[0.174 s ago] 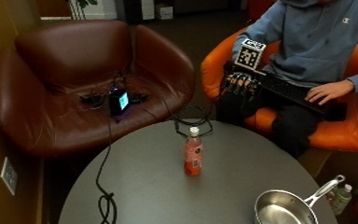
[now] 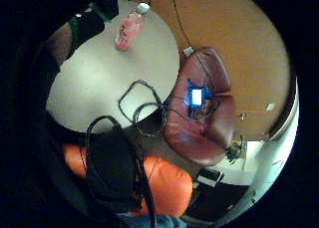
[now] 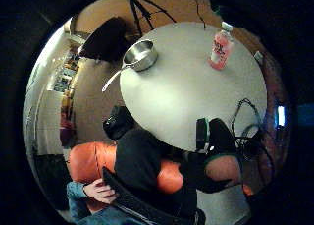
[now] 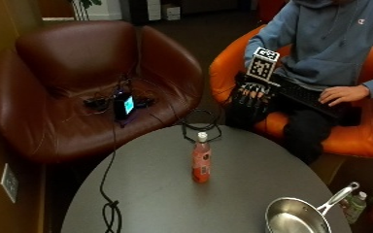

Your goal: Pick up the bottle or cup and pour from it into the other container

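Observation:
A pink drink bottle [image 4: 201, 158] with a white cap stands upright near the middle of the round grey table [image 4: 147, 194]. A steel saucepan [image 4: 296, 217] sits at the table's near right edge, its handle pointing right. My gloved right hand [image 4: 250, 99] hangs above the seated person's knee, beyond the table's far edge and well away from the bottle. Its fingers point down, relaxed, holding nothing. The palm views show the bottle [image 2: 128, 30] [image 3: 221, 49] and the saucepan [image 3: 140, 55] far off on the table [image 3: 186, 97].
Black cables [image 4: 199, 127] loop over the table's far edge, and another cable [image 4: 109, 204] trails down its left side. A brown leather armchair [image 4: 76, 73] with a lit device [image 4: 125, 104] stands behind the table. The person sits in an orange chair [image 4: 367, 136]. Small bottles [image 4: 354, 206] stand on the floor at the right.

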